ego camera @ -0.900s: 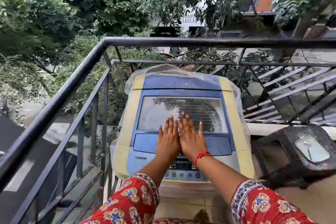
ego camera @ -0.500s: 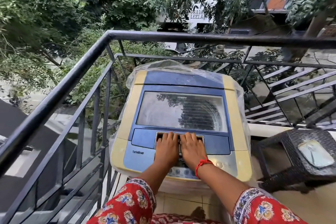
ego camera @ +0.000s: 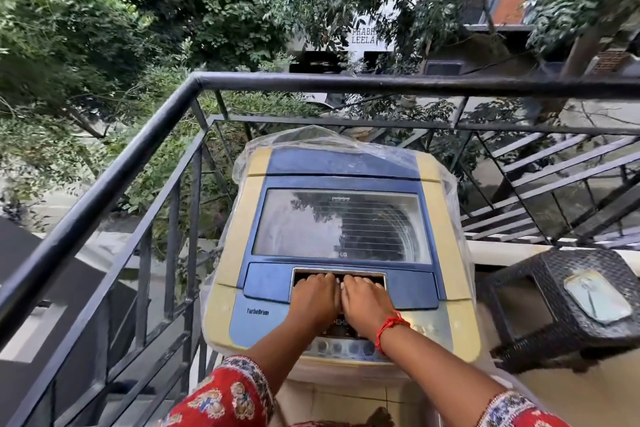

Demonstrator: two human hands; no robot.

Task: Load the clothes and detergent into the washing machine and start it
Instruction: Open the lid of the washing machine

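Observation:
A top-loading washing machine (ego camera: 239,229), yellow and blue under a clear plastic cover, stands against the balcony railing. Its lid (ego camera: 341,225) with a glass window lies closed. My left hand (ego camera: 313,298) and my right hand (ego camera: 363,298) sit side by side at the lid's front. Their fingers curl into the recessed lid handle (ego camera: 375,276). The control panel (ego camera: 346,345) with round buttons lies under my wrists. No clothes or detergent show in the head view.
A black metal railing (ego camera: 114,177) runs along the left and behind the machine. A dark wicker stool (ego camera: 540,315) with a small glass inset stands to the right. Trees and a street lie below.
Both hands slid back from lying flat on the lid window to its front edge, and their fingers curled into the recessed handle. The lid stays closed.

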